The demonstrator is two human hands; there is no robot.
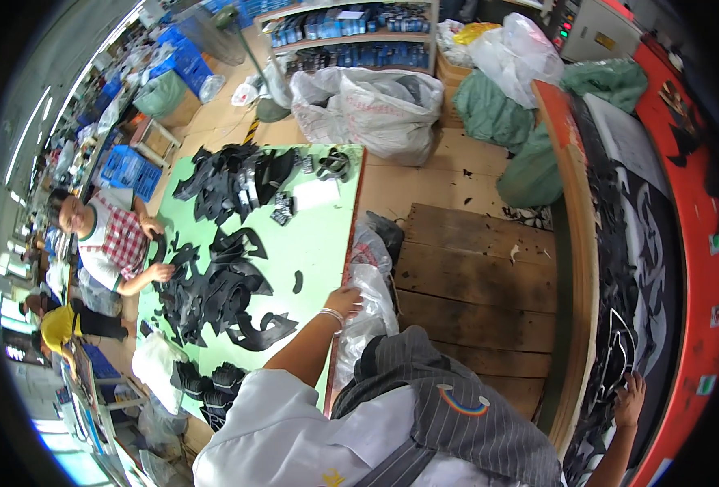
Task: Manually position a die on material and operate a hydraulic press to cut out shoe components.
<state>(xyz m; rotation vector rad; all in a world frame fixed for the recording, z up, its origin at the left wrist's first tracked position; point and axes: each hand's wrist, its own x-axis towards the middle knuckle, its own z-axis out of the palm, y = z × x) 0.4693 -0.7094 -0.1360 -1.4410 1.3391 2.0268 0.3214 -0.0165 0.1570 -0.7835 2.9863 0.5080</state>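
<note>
A thin, curved cutting die (617, 345) with bright metal edges rests on dark sheet material (652, 284) at the right. My right hand (630, 399) is closed at its near end, with the fingertips on its edge. My left hand (344, 303) is at the right edge of the green-topped table (282, 235), beside clear plastic bags (369, 296). Its fingers are loosely stretched and hold nothing that I can see. Piles of black curved cut pieces (221, 284) cover much of the tabletop. Farther back lie more black pieces (229, 183) and a white sheet (316, 196).
A person in a checked apron (120, 235) handles black pieces across the table. A wooden rail (574, 284) runs alongside the machine bed, with a red frame (696, 325) beyond. Large white sacks (375, 114) and green sacks (493, 114) stand behind a wooden pallet (473, 284).
</note>
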